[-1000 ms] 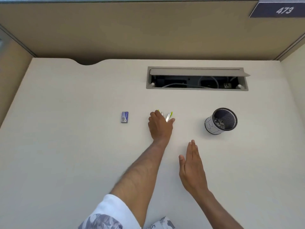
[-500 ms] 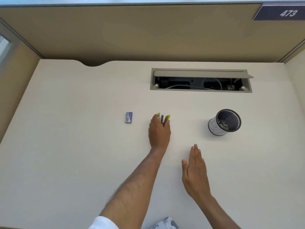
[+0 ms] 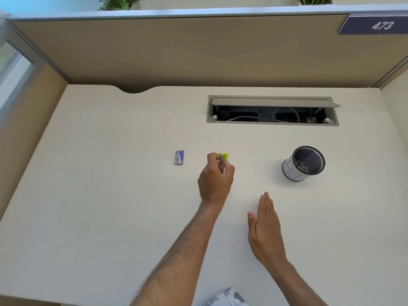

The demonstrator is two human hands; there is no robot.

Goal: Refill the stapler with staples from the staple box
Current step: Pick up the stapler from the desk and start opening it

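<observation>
A small lime-green and metal stapler [image 3: 223, 161] sits at the middle of the cream desk, mostly covered by my left hand [image 3: 215, 181], whose fingers are curled around it. Only its green tip and a strip of metal show between thumb and fingers. The small blue staple box [image 3: 179, 157] lies flat on the desk a little to the left of that hand, untouched. My right hand [image 3: 265, 226] hovers nearer to me and to the right, flat on edge with fingers straight and together, holding nothing.
A black mesh cup [image 3: 303, 163] with a white band stands at the right. Behind it an open cable tray [image 3: 272, 110] is set into the desk. Beige partition walls close the back and sides.
My left hand has closed from lying over the stapler to gripping it, and the stapler's two arms have come together. The view has tilted upward. My right hand has barely moved.
</observation>
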